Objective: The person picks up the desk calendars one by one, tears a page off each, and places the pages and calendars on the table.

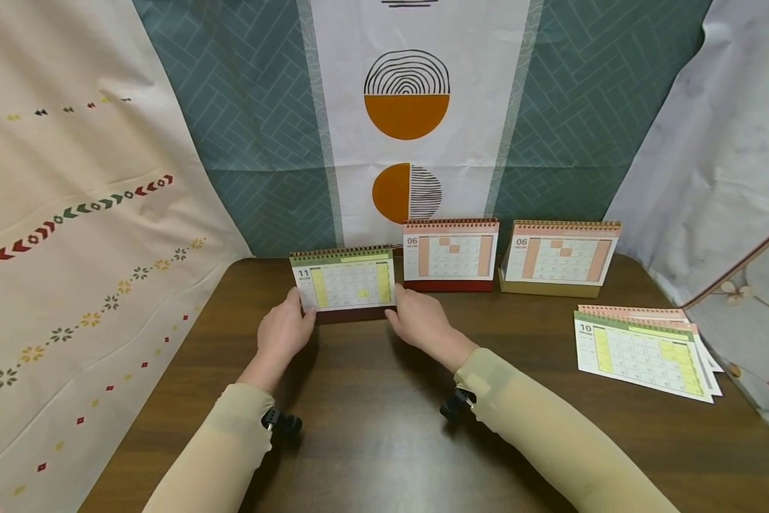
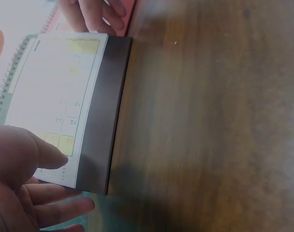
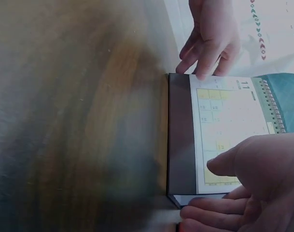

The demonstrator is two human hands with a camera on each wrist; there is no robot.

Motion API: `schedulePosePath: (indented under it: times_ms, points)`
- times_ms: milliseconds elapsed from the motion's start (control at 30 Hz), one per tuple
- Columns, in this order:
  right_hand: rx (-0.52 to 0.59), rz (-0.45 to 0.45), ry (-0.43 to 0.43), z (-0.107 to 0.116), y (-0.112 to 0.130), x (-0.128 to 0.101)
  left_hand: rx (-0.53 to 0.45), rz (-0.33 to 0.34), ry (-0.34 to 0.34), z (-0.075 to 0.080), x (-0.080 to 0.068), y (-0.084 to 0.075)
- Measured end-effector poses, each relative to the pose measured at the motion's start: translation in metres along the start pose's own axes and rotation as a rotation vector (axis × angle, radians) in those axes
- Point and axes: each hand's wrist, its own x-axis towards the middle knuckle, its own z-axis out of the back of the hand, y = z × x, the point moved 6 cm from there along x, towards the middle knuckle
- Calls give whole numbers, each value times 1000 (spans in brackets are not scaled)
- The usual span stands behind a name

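A desk calendar [image 1: 352, 280] with a green header, the number 11 and a dark brown base stands upright on the wooden table. My left hand [image 1: 284, 328] holds its left end, thumb on the front page and fingers at the side, as the left wrist view shows. At the opposite end my right hand [image 1: 419, 317] grips it the same way; in the right wrist view the thumb [image 3: 224, 164] lies over the page and the other fingers [image 3: 214, 212] are by the open side of the base.
To the right stand two pink calendars marked 06, one on a red base [image 1: 448, 285], the other on a tan base [image 1: 551, 288]. Loose calendar sheets [image 1: 641, 356], a green 10 on top, lie at the table's right. Patterned cloth [image 1: 262, 142] hangs behind the table [image 1: 371, 427].
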Motion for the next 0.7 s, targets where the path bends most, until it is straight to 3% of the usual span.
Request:
schedulePosePath:
  times_ms: [533, 700]
  points:
    - [-41, -78, 54, -4, -2, 28, -1, 60, 57, -6, 23, 2]
    - [-51, -98, 81, -23, -15, 48, -7, 73, 68, -5, 31, 3]
